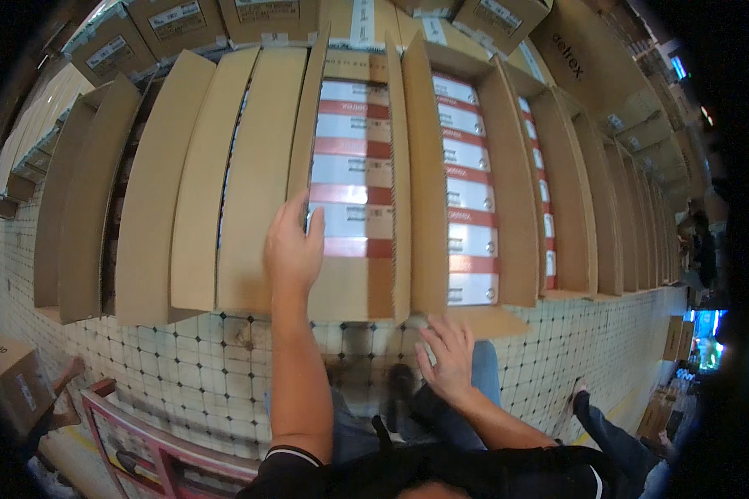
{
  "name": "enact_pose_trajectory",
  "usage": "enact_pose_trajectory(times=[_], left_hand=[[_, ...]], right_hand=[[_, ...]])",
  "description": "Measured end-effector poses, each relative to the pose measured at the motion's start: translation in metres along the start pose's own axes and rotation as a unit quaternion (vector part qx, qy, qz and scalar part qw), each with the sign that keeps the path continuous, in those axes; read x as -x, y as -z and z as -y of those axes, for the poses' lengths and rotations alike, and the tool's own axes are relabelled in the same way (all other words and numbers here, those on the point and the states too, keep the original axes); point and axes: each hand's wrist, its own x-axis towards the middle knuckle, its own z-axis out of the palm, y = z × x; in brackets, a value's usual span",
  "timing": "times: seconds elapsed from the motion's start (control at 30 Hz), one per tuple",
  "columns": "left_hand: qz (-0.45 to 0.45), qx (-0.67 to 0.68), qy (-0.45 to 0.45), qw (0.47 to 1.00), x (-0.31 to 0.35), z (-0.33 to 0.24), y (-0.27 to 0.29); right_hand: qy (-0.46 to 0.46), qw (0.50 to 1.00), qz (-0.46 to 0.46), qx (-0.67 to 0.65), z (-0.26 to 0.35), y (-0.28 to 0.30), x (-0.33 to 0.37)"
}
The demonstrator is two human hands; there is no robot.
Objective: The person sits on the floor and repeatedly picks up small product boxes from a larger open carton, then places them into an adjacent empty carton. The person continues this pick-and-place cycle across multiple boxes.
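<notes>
The left hand [293,249] rests open, fingers spread, on the left flap [308,125] of an open cardboard carton [358,287] that stands in a row of similar cartons on the tiled floor [183,366]. Inside it lie stacked red and white boxes [354,170]. The right hand [448,356] hangs lower, open and holding nothing, near the carton's front edge. To fold the flap well, I judge the palm should press flat along its crease and keep the fingertips clear of the boxes, while the other hand steadies the right flap [401,166]. The neighbouring carton [474,208] is also open
</notes>
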Motion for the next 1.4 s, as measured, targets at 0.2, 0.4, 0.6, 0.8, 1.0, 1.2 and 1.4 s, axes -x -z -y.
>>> enact_pose_trajectory(times=[0.2,0.4,0.6,0.8,1.0,1.2,1.4], left_hand=[[0.077,-0.08,-0.052,0.992,0.007,0.032,0.018],[0.173,-0.142,-0.044,0.974,0.088,0.049,0.04],[0.077,-0.248,-0.029,0.965,0.128,0.074,0.038],[-0.061,-0.252,-0.089,0.962,0.106,0.07,0.046],[-0.2,-0.255,-0.22,0.92,0.063,0.019,0.062],[-0.262,-0.182,-0.215,0.923,0.05,0.001,0.065],[-0.283,-0.188,-0.204,0.918,0.049,-0.001,0.06]], right_hand=[[0.021,0.971,-0.198,0.131,0.005,-0.066,-0.042],[-0.026,0.946,-0.257,0.194,-0.005,-0.073,-0.057],[0.061,0.968,-0.204,0.135,-0.015,-0.034,-0.063],[0.103,0.971,-0.206,0.059,-0.029,-0.006,-0.088],[0.102,0.95,-0.291,0.054,-0.028,0.041,-0.127],[0.124,0.948,-0.294,0.006,-0.01,0.077,-0.143],[0.132,0.945,-0.299,0.022,-0.009,0.078,-0.143]])
